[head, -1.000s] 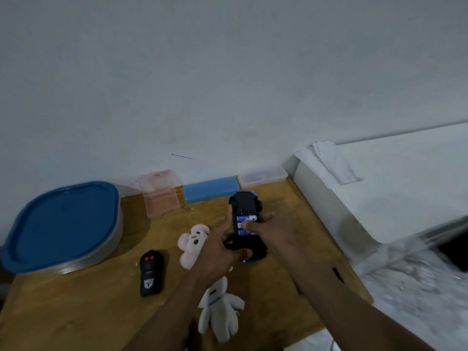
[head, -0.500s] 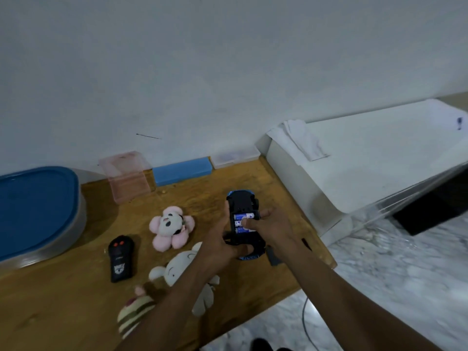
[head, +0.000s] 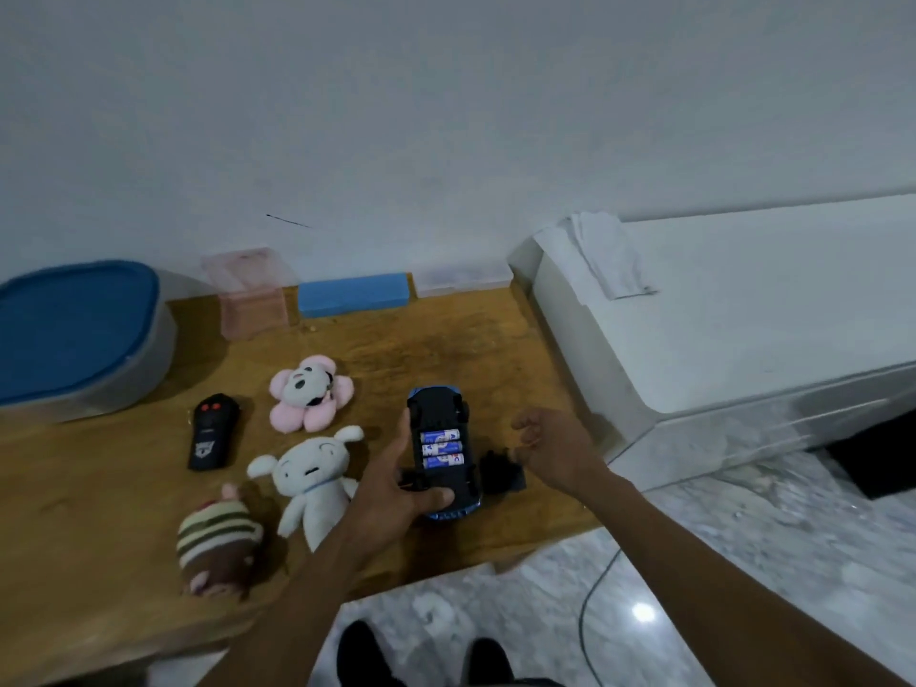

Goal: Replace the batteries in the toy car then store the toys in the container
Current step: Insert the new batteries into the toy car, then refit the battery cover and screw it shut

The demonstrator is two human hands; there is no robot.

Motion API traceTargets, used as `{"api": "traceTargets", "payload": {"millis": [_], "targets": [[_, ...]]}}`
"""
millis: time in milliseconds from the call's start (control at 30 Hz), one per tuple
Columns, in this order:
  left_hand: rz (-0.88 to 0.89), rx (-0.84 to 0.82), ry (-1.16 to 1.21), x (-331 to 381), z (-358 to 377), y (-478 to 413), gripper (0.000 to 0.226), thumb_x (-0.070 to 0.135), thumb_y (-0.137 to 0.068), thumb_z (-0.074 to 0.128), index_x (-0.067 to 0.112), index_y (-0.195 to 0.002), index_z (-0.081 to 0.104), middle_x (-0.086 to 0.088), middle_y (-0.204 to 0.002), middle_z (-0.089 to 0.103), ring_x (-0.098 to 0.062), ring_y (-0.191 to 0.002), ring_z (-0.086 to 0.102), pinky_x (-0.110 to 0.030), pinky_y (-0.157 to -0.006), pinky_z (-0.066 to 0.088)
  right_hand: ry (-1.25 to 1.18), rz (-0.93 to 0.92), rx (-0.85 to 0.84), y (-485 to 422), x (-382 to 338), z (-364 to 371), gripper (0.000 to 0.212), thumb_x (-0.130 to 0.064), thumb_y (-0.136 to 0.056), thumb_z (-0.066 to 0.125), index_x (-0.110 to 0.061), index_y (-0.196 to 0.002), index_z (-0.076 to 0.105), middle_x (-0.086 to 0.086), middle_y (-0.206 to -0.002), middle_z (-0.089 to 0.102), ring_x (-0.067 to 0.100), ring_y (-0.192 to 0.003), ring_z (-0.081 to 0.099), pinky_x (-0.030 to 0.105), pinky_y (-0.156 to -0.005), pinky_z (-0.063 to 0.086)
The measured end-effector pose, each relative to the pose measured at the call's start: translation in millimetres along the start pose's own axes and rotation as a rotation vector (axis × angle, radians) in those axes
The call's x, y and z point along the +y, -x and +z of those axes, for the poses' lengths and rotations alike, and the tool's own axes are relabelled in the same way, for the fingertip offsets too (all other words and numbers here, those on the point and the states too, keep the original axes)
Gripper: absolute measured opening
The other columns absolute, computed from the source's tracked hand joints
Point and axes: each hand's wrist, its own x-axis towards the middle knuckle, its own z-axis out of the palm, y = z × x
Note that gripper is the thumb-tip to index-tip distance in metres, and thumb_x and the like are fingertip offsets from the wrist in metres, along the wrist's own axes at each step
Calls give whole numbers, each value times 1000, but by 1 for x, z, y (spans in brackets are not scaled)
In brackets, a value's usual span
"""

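I see the toy car turned belly-up above the worktop, close to the right end of its front edge. The left hand grips it from the left side. Its fingers run along the car's flank, and the thumb is clamped across the underside at the near end. The battery bay is uncovered, with three batteries lying side by side in it. The right hand hovers just to the right of the car, apart from it. Its fingers are loosely curled and grasp nothing I can make out. Between that hand and the car a small black piece lies on the worktop, too blurred for me to say more. Left of the car, toward the middle, lie a white plush, a pink flower plush and a striped plush, the last one nearest the front edge. A black remote lies beside them. The container stands at the far left corner with its blue lid on. Along the far edge sit a pink box, a blue box and a clear box.
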Motion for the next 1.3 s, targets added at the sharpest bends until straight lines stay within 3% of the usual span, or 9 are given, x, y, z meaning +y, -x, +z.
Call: {"api": "traceTargets", "payload": {"millis": [133,267,467,600,833,933,1000,1133,1300], "targets": [[-46,47,50,-7,18,15,107,-5,-75,77,36,-152,15,21,-122,65,-9,-115,63,-30,-90,55,287,-105,-79,0,27,5,55,-37,-72,77,-21,-121,59,2,-112,65,19,-102,59,24,-83,43],[-106,100,100,-16,30,29,107,0,-75,79,42,-151,15,7,-131,63,-18,-118,62,-46,-96,52,399,-230,-73,-5,39,10,56,-45,-69,73,-25,-119,60,4,-114,66,25,-105,59,38,-97,43],[-110,171,160,-15,41,40,105,-6,-77,74,42,-151,17,4,-132,62,-18,-116,63,-44,-95,53,510,-378,-90,-10,43,8,57,-49,-77,66,-26,-128,55,3,-114,57,24,-103,56,36,-87,47],[-106,183,156,-8,41,40,103,-5,-76,76,44,-148,20,3,-130,63,-16,-113,65,-35,-87,57,572,-447,-130,-10,41,4,55,-51,-79,59,-25,-127,52,2,-112,54,24,-101,56,36,-82,48],[-76,159,49,1,31,35,103,-5,-75,77,46,-144,20,19,-111,71,-5,-105,67,-24,-80,57,650,-453,-187,-6,33,-2,53,-54,-78,57,-21,-119,55,0,-113,49,24,-96,57,39,-78,52],[-57,126,26,7,25,31,98,-7,-75,76,55,-131,24,19,-109,70,-2,-103,67,-19,-76,56,632,-409,-172,-2,29,-5,51,-54,-77,56,-19,-113,56,3,-111,50,23,-94,56,34,-77,50],[-55,106,38,9,19,28,97,-7,-75,76,57,-128,26,13,-115,69,-5,-104,67,-23,-80,57,603,-394,-147,2,22,-12,50,-52,-78,56,-16,-113,57,5,-110,51,23,-95,56,34,-77,49],[-45,44,54,17,7,20,102,-6,-75,77,46,-145,24,2,-125,67,-17,-114,64,-43,-98,52,516,-424,3,13,-6,-34,51,-43,-83,61,-12,-124,54,5,-119,52,22,-100,57,31,-81,47],[-26,12,63,25,-1,15,103,-5,-74,78,45,-147,24,0,-124,68,-21,-114,64,-50,-100,49,503,-566,122,25,-48,-44,54,-42,-83,62,-10,-126,54,7,-119,54,22,-99,57,34,-82,50]]}}
